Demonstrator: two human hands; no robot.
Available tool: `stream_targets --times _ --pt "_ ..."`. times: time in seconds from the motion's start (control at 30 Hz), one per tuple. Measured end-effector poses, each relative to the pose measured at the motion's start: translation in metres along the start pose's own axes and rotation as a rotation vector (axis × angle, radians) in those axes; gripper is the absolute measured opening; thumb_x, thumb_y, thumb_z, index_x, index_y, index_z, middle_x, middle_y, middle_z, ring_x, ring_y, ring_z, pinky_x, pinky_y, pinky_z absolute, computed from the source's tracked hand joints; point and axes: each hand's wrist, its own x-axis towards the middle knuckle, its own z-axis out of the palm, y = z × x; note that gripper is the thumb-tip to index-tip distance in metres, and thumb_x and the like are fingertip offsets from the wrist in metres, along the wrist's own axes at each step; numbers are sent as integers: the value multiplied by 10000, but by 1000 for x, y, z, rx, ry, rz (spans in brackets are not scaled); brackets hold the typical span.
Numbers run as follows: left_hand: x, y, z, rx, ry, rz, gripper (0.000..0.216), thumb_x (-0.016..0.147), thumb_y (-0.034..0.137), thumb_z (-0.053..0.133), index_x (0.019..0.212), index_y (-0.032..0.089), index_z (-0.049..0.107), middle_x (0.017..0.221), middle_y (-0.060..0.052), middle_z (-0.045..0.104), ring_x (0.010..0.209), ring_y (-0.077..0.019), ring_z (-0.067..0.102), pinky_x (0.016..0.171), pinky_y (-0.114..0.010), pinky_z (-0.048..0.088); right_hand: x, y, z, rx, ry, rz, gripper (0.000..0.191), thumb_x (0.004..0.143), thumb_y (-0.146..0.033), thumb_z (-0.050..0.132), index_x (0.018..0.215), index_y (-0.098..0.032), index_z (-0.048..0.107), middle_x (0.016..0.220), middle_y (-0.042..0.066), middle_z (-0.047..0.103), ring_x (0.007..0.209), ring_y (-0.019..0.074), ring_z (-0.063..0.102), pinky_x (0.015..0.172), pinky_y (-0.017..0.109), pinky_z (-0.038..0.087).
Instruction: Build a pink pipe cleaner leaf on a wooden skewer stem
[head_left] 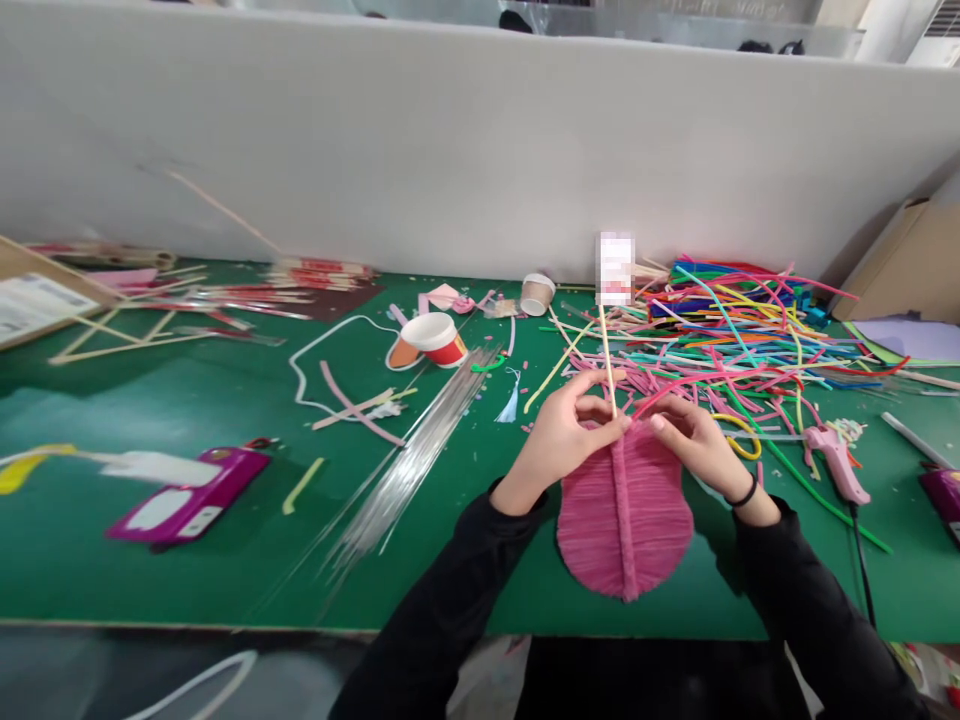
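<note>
A flat pink oval piece made of packed pipe cleaners lies on the green table, with a pink spine down its middle. A thin wooden stick rises from its top. My left hand pinches the stick where it meets the piece. My right hand, with a black band at the wrist, pinches a pink pipe cleaner at the piece's upper right edge. Both arms wear black sleeves.
A heap of coloured pipe cleaners lies at the back right, a pink glue gun beside it. Silver wires, two paper cups, a magenta box, wooden sticks and a cardboard box are spread around.
</note>
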Motion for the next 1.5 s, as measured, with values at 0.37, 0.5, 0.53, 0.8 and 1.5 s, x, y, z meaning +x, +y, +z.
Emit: stream_targets --times 0.37,0.5,0.53,0.8,1.5 --pt "9 34 -21 78 124 152 426 756 251 694 1165 178 600 762 -7 715 720 -178 692 715 -301 550 8 -12 1 -171 50 -86 333 845 -482 669 1003 -198 742 983 59 771 896 255 697 805 380 561" --pt "18 54 -24 263 59 230 108 766 243 674 856 187 691 1163 -76 715 789 -183 711 747 -324 568 17 -11 -6 -120 127 -126 320 814 -479 699 955 -196 749 931 51 771 837 244 698 769 369 570" --pt "21 57 -24 309 44 261 58 767 242 676 774 187 691 1255 -72 680 810 -185 713 760 -328 569 19 -10 -8 -119 142 -128 322 804 -483 706 943 -195 749 918 50 770 826 241 697 766 367 570" --pt "42 60 -19 339 -53 247 47 740 214 685 713 183 707 1322 -85 645 724 -175 704 689 -335 572 29 -2 -18 -78 127 -131 371 805 -537 693 935 -191 725 906 52 761 848 236 699 767 344 565" --pt "47 60 -13 245 -52 212 319 770 191 686 1089 194 681 861 -36 746 766 -204 710 737 -338 558 35 -65 -31 -977 235 -750 195 954 -213 559 1050 -263 721 911 59 732 919 223 647 828 391 510"
